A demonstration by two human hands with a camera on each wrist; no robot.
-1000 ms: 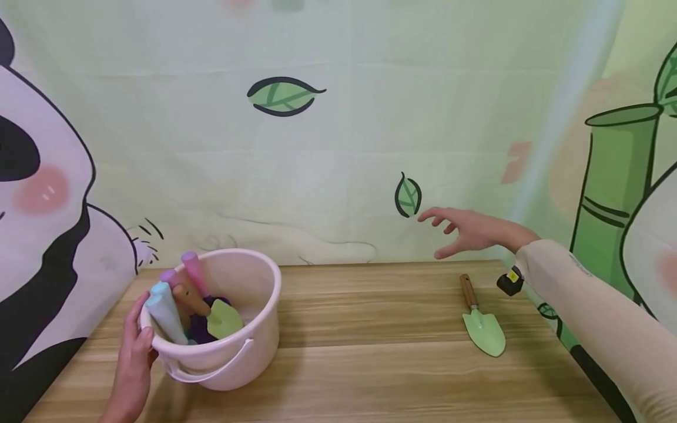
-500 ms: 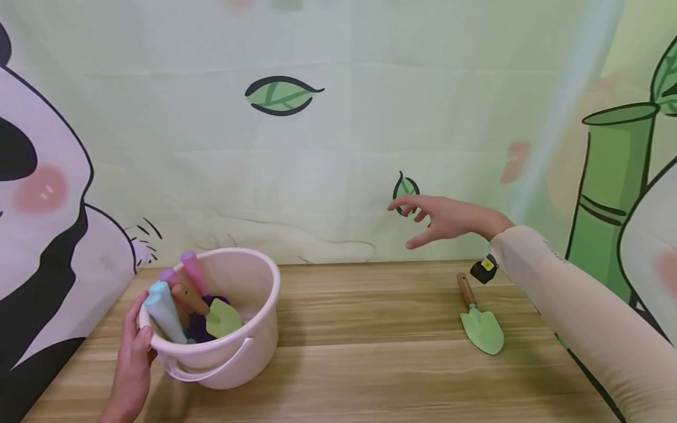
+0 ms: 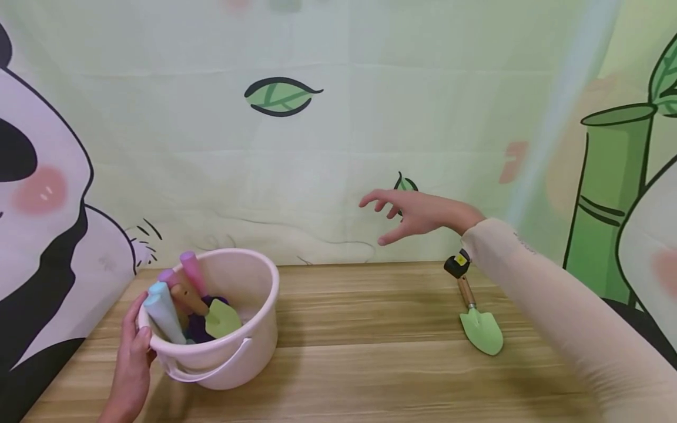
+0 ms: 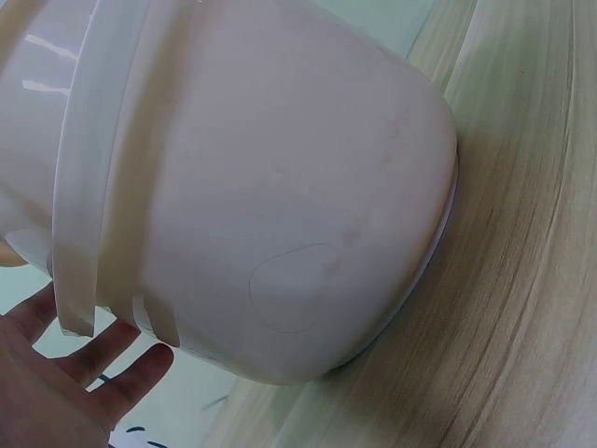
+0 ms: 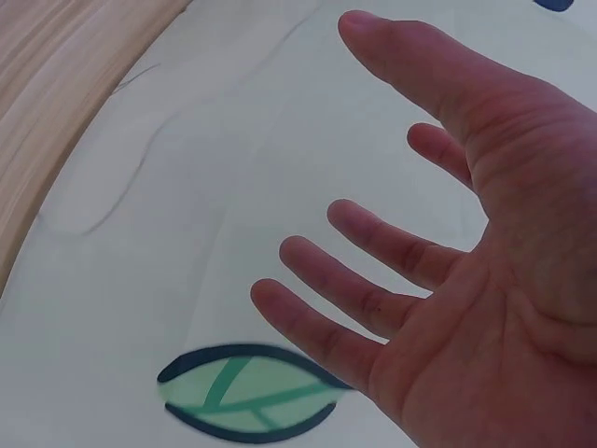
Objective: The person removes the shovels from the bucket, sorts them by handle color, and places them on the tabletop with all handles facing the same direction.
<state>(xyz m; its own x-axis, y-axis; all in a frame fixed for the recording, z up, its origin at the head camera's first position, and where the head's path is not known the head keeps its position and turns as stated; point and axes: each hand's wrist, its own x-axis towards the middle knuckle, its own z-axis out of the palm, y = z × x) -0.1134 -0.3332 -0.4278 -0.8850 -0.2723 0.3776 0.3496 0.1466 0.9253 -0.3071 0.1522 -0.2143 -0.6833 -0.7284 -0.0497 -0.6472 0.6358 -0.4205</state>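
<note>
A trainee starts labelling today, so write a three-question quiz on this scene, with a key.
1. True or false: the left hand touches the round, pale pink plastic bucket.
2. What lies directly on the brown wood-grain table: (a) a blue ball, (b) a green-bladed trowel with a brown wooden handle, (c) a red cup?
3. Fill in: the right hand holds ____.

Key: 1 true; 2 b; 3 nothing.

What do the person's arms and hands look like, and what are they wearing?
The left hand and right hand are bare, with no gloves. The right arm wears a long cream sleeve with small dark markings near its cuff. Under that cuff is a small black device with a yellow patch. No sleeve shows on the left arm.
</note>
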